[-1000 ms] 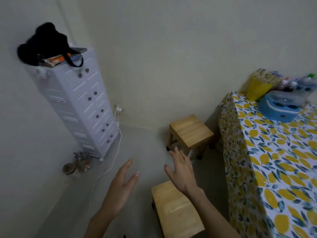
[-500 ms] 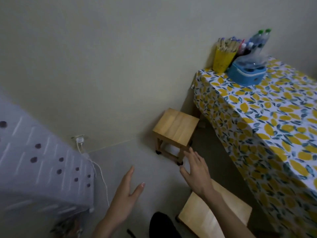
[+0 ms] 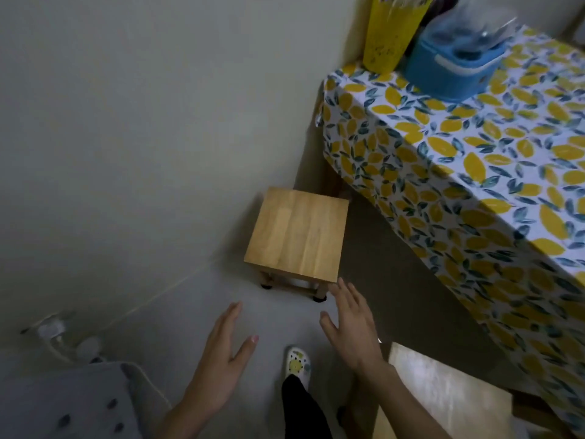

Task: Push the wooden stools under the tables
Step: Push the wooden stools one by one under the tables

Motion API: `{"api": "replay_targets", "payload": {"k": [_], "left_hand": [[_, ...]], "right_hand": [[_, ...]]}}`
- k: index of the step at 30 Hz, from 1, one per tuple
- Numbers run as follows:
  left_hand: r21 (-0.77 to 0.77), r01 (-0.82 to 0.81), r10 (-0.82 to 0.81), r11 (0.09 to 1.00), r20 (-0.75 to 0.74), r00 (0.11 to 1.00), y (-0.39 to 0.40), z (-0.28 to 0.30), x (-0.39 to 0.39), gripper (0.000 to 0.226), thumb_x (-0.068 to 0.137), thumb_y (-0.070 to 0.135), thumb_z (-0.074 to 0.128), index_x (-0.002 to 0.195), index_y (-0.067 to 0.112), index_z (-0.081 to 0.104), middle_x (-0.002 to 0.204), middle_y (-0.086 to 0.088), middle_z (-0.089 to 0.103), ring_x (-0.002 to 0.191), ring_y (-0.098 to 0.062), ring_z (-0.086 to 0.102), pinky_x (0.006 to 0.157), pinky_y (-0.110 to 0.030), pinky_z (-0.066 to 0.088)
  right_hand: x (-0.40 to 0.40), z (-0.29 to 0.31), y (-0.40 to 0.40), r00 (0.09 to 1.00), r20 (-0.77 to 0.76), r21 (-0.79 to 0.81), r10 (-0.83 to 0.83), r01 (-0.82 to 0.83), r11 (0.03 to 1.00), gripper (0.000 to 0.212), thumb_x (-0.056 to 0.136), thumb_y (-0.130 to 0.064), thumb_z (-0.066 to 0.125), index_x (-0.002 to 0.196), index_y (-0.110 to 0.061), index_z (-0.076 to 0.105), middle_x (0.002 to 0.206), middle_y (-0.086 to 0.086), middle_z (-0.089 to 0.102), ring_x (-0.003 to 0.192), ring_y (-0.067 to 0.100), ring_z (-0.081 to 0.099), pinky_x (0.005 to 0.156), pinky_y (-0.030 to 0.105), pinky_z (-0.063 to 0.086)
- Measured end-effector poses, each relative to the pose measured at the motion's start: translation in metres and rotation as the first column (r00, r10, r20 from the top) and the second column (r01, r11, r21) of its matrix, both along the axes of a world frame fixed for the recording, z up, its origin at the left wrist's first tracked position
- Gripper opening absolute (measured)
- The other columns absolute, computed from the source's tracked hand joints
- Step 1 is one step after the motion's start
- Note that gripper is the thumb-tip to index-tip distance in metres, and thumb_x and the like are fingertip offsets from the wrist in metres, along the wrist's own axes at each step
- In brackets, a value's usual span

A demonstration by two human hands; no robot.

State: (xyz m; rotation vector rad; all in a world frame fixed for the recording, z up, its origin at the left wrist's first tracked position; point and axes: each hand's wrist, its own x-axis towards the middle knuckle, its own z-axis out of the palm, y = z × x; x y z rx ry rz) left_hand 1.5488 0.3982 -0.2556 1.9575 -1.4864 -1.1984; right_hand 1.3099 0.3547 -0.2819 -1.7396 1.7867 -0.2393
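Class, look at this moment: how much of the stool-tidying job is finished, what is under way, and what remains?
Done: nothing. The far stool stands clear of the table, by the wall. In hand: the right hand and left hand, both open and empty, reach toward it without touching. Left: push it under, then the near stool, whose visible seat is outside the table edge.

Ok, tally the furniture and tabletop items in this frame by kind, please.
Wooden stools: 2 (far stool, near stool)
Tables with lemon-print cloth: 1
Yellow cups: 1
Blue containers: 1
Grey drawer units: 1
Total: 6
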Motion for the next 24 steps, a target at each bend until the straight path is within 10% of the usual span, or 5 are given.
{"api": "replay_targets", "payload": {"k": [12, 18, 24], "left_hand": [[-0.085, 0.278, -0.248, 0.957, 0.259, 0.933, -0.194, -0.242, 0.011, 0.068, 0.092, 0.047, 0.043, 0.148, 0.014, 0.025, 0.159, -0.009, 0.015, 0.147, -0.023, 0.010, 0.117, -0.041, 0.018], [-0.137, 0.387, -0.277, 0.912, 0.489, 0.827, -0.248, -0.306, 0.032, 0.066, 0.091, 0.048, 0.032, 0.149, 0.019, 0.022, 0.160, -0.011, 0.006, 0.147, -0.029, -0.001, 0.116, -0.056, 0.009], [-0.084, 0.447, -0.357, 0.890, 0.482, 0.800, -0.268, -0.327, 0.038, 0.068, 0.093, 0.055, 0.018, 0.152, 0.024, 0.006, 0.160, -0.012, -0.009, 0.147, -0.027, -0.009, 0.116, -0.058, 0.011]], "right_hand": [[0.045, -0.229, -0.121, 0.979, -0.122, -0.076, -0.163, 0.154, 0.985, 0.073, 0.091, -0.051, 0.033, 0.150, -0.010, 0.021, 0.161, 0.012, 0.014, 0.148, 0.028, 0.001, 0.121, 0.049, 0.006], [0.070, -0.281, -0.143, 0.952, -0.261, -0.052, -0.158, 0.149, 0.987, 0.084, 0.088, -0.075, 0.019, 0.153, -0.027, -0.004, 0.161, 0.007, -0.016, 0.146, 0.027, -0.022, 0.116, 0.057, -0.011], [0.063, -0.287, -0.148, 0.926, -0.361, -0.038, -0.111, 0.104, 0.994, 0.089, 0.080, -0.085, 0.017, 0.153, -0.035, 0.006, 0.163, 0.005, 0.000, 0.148, 0.034, -0.007, 0.114, 0.064, 0.003]]}}
